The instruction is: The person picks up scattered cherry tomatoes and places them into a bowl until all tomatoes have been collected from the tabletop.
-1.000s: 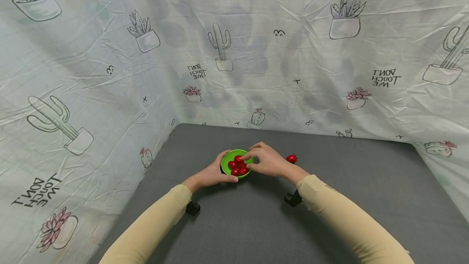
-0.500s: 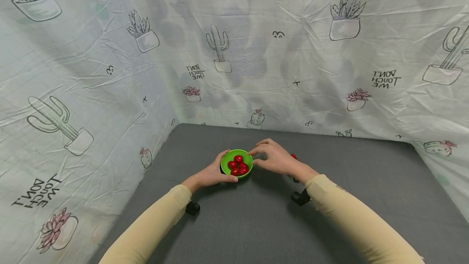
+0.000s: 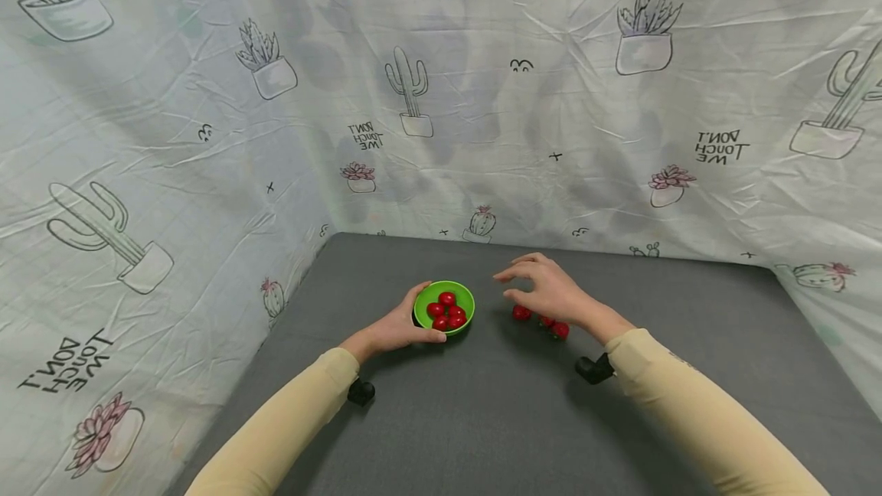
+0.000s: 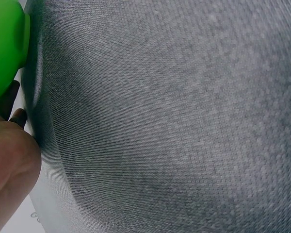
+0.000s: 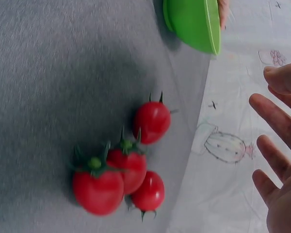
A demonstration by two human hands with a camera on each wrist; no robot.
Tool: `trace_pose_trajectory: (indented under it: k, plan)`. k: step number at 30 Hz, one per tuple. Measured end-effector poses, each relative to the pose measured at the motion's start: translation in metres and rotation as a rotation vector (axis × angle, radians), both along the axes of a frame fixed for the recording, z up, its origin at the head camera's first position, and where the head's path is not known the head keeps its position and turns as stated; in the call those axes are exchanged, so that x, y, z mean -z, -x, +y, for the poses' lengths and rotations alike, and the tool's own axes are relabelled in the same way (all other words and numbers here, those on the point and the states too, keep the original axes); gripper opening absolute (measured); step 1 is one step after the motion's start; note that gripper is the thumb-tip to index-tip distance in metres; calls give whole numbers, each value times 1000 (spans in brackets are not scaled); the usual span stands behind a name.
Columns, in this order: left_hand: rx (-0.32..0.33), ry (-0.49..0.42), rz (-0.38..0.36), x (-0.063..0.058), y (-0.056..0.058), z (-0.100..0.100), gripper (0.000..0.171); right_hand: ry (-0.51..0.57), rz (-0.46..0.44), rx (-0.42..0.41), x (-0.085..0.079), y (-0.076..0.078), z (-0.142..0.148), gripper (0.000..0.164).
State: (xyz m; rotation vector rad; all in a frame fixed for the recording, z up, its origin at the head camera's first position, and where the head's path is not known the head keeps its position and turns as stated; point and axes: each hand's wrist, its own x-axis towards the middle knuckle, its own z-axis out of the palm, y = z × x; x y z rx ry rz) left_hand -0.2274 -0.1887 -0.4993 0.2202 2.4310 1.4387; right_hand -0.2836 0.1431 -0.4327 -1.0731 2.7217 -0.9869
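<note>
While L fingers (image 3: 415, 295) grip grn bowl (image 3: 466, 298), R fingers (image 5: 277, 118) hang spread above 4 toms (image 5: 127, 170).

Pale yellow sleeves (image 3: 281, 421), small dark marking (image 3: 681, 360) on the right, black wrist cameras (image 3: 361, 392)

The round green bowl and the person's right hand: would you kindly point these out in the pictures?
Round green bowl (image 5: 190, 22): right wrist view, outer wall.
Person's right hand (image 3: 551, 291): head view, back of the hand.
</note>
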Motion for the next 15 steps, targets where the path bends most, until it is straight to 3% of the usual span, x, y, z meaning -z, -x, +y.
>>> trace_pose_trajectory:
  k: [15]
  plan:
    - [5,-5,5,0,0,1,110,3,-22,83,3,13,34,31]
